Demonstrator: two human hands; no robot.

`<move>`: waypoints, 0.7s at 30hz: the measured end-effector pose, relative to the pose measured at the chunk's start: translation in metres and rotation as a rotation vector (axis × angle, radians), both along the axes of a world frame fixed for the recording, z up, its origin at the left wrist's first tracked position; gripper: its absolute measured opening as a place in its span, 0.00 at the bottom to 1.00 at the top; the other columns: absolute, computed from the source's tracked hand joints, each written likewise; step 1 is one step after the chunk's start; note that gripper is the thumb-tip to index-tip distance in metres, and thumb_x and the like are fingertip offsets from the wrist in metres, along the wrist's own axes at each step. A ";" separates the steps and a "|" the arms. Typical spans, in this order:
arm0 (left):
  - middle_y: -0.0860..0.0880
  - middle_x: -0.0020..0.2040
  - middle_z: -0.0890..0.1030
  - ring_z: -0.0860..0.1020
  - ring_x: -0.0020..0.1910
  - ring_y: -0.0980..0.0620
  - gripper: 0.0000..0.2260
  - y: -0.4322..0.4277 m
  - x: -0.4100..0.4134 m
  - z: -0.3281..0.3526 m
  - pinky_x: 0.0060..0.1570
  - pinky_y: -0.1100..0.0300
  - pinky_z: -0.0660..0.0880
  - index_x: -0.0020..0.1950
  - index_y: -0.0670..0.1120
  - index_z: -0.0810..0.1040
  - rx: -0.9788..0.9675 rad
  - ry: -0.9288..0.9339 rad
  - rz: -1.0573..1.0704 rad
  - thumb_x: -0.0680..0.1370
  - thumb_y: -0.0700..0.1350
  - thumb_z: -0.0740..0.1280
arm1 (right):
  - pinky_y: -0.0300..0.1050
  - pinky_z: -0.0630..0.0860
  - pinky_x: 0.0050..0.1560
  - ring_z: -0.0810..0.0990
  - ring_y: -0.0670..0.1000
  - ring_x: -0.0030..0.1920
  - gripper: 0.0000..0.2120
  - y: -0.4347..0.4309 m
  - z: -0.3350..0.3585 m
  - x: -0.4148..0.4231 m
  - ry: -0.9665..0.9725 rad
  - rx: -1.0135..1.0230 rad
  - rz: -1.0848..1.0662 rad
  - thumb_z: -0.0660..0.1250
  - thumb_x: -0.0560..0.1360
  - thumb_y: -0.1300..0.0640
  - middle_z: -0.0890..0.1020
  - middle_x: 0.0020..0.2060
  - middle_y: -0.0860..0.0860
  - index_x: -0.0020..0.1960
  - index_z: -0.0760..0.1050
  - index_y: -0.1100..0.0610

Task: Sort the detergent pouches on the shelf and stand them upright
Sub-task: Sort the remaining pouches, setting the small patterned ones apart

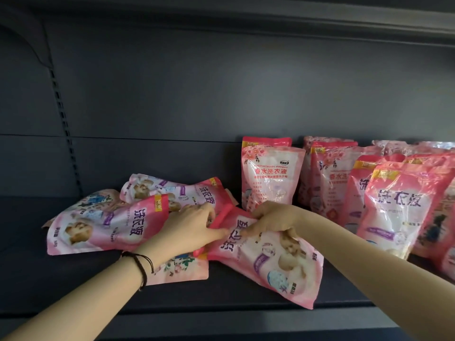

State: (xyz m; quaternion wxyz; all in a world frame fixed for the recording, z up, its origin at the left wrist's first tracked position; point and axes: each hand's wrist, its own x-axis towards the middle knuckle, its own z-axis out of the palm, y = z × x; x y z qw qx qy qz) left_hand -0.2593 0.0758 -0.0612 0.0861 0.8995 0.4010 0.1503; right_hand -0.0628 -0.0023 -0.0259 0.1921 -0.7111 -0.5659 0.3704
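Found flat on the dark shelf (221, 291), close to its front edge: 1 pink detergent pouch, logged as the held pouch (270, 262), top seal toward the back left, base toward the front lip

Noted on the top seal of the held pouch: left hand (192, 225), fingers extended and pressing down, thumb out of sight; dark cord bracelet (141, 267) at the wrist

Noted on the upper face of the held pouch, just right of the left hand: right hand (273, 220), fingers curled, pinching the film

Recorded left of the held pouch: 3 flat pouches (103, 225), overlapping one another, printed faces up

Recorded against the left edge of the held pouch, partly under the left wrist: 1 floral pouch (182, 269), also flat

Recorded directly behind the held pouch: 1 upright pouch (269, 178), label forward, with a 2nd standing close behind it

Recorded right of the held pouch: crowded upright row (403, 205), several leaning on their neighbours; exact count not readable

Seen behind the held pouch: grey back panel (221, 94); far to its left, slotted shelf rail (64, 134)
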 end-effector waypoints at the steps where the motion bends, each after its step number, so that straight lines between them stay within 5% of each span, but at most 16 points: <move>1: 0.58 0.45 0.76 0.77 0.44 0.57 0.20 0.001 0.001 0.004 0.45 0.54 0.77 0.52 0.55 0.71 -0.070 -0.073 0.000 0.70 0.68 0.64 | 0.53 0.80 0.55 0.84 0.56 0.51 0.17 -0.003 0.003 0.002 0.060 0.059 -0.040 0.76 0.69 0.54 0.84 0.49 0.57 0.54 0.80 0.62; 4: 0.59 0.50 0.74 0.76 0.49 0.58 0.20 0.004 0.008 0.016 0.47 0.57 0.76 0.57 0.56 0.69 -0.197 -0.322 0.009 0.71 0.64 0.68 | 0.60 0.78 0.56 0.84 0.60 0.49 0.14 -0.013 0.014 0.011 0.233 0.266 -0.126 0.74 0.70 0.60 0.84 0.49 0.60 0.53 0.79 0.66; 11: 0.52 0.44 0.86 0.84 0.42 0.54 0.11 -0.010 0.045 0.033 0.37 0.61 0.79 0.52 0.49 0.78 -0.637 -1.052 -0.091 0.74 0.53 0.71 | 0.49 0.82 0.39 0.85 0.58 0.43 0.12 -0.028 0.004 0.024 0.640 0.716 -0.235 0.74 0.70 0.61 0.86 0.44 0.59 0.51 0.80 0.65; 16: 0.50 0.40 0.86 0.84 0.44 0.51 0.03 -0.013 0.078 0.051 0.46 0.51 0.82 0.42 0.50 0.81 -0.447 -1.120 -0.136 0.73 0.47 0.74 | 0.43 0.81 0.36 0.86 0.53 0.41 0.09 -0.033 -0.002 0.037 0.607 0.926 -0.336 0.76 0.68 0.60 0.86 0.41 0.54 0.47 0.81 0.59; 21: 0.41 0.44 0.85 0.82 0.48 0.37 0.12 -0.012 0.102 0.055 0.51 0.37 0.77 0.46 0.45 0.84 -0.277 -1.106 -0.196 0.71 0.53 0.74 | 0.39 0.80 0.36 0.85 0.49 0.40 0.05 -0.032 -0.004 0.050 0.574 0.996 -0.448 0.75 0.69 0.60 0.86 0.39 0.49 0.45 0.81 0.55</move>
